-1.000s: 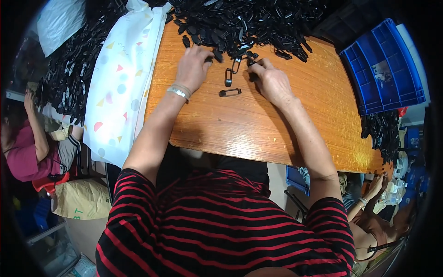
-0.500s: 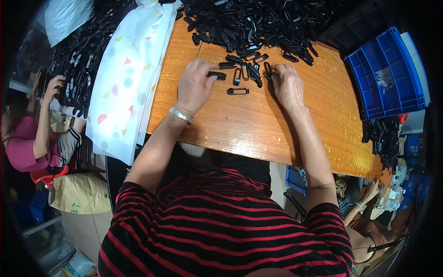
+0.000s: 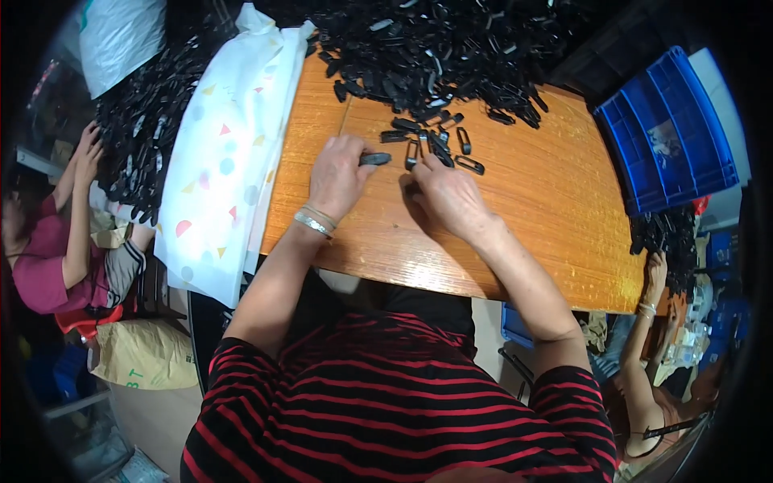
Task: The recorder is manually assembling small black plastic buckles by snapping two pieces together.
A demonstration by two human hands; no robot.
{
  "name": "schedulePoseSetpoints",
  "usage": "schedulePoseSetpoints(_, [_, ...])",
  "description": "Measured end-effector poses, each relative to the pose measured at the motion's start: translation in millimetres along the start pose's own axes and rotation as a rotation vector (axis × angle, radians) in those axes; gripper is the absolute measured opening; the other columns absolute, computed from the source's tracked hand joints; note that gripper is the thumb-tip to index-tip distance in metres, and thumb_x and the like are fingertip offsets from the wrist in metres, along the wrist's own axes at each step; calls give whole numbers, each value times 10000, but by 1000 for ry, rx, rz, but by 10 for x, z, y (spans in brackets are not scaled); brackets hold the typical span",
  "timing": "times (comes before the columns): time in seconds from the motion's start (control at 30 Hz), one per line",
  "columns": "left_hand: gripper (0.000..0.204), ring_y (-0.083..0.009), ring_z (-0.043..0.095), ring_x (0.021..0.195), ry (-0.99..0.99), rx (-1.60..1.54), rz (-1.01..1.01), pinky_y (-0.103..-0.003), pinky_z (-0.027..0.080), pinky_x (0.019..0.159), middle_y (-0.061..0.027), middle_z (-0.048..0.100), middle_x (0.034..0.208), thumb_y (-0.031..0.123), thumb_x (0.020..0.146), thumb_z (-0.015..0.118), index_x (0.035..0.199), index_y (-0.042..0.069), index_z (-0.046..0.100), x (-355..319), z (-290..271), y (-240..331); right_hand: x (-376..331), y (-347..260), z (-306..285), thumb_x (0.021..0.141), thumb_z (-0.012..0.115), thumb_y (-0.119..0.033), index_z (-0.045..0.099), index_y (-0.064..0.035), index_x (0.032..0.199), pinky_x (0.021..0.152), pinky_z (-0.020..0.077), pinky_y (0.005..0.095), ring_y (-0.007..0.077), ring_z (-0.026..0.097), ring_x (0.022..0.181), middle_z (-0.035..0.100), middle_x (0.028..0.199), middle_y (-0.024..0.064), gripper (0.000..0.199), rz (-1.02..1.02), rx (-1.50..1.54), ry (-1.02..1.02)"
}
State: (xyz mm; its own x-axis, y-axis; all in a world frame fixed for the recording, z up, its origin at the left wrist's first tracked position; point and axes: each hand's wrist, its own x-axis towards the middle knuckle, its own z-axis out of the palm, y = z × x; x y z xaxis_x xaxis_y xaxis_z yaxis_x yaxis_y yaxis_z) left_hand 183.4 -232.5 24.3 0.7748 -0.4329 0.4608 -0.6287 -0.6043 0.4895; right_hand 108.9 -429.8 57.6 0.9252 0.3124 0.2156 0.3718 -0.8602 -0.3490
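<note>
Nearest to us is a red-and-black striped shirt, its bands running across the lap, and from it 2 bare forearms reach up onto a wooden table, orange-brown, glossy and streaked with a lengthwise grain.

Our left hand lies knuckles up, a thin silvery bangle round the wrist. Its fingers are pinched together on a small black clip, a smooth, flat, oblong plastic piece. The clip sticks out past the fingertips, just above the tabletop, its long axis roughly level across the picture and its free end pointing right.

Our right hand rests palm down just beside the left, fingers curled low on the wood. We cannot tell whether it grips anything, because the fingertips hide under the knuckles.

Just beyond both hands a few loose clips lie scattered at mixed angles, some solid bars, some open oblong loops. Farther back the table disappears under a big heap of clips, a dark, tangled, faintly shiny mass.

To the left a white cloth bag dotted with pastel triangles and circles drapes over the table edge. To the far right stands a ribbed blue plastic crate.
</note>
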Motion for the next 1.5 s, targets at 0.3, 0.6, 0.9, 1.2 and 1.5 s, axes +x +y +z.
schedulePoseSetpoints(0.3, [251,-138,634,847,-235,-796,-329,-261,513,745,-50,622,946,-38,780,705,998,13,592,-104,-87,218,52,-239,52,853,667,-5,631,-10,1065,665,489,205,56,577,762,638,870,-4,215,250,1051,575])
schedulePoseSetpoints(0.6, [295,-117,600,945,53,-1623,-524,-231,469,860,-69,627,1070,10,910,586,1199,-7,533,-278,79,421,-100,-472,309,857,664,25,604,18,1125,777,552,252,142,671,909,673,1038,91,275,334,982,533])
schedulePoseSetpoints(0.9, [272,-90,599,879,24,-1514,-493,-215,471,757,-55,654,1017,25,909,600,1175,-10,556,-278,-14,455,-113,-508,199,864,659,14,594,21,1124,752,559,240,125,662,868,666,1019,88,268,305,1024,639])
schedulePoseSetpoints(1.2, [290,-94,606,887,49,-1487,-403,-222,491,800,-70,651,1058,-3,908,593,1195,-33,562,-305,13,511,-171,-481,308,848,670,28,612,8,1082,729,556,225,107,649,859,648,1028,56,241,328,940,555])
schedulePoseSetpoints(1.5, [237,-91,588,905,129,-1299,-360,-219,477,812,-58,638,1052,58,974,500,1187,-21,566,-395,47,658,-120,-522,443,738,753,16,601,-13,1006,583,527,255,186,647,737,590,987,138,310,88,549,725])
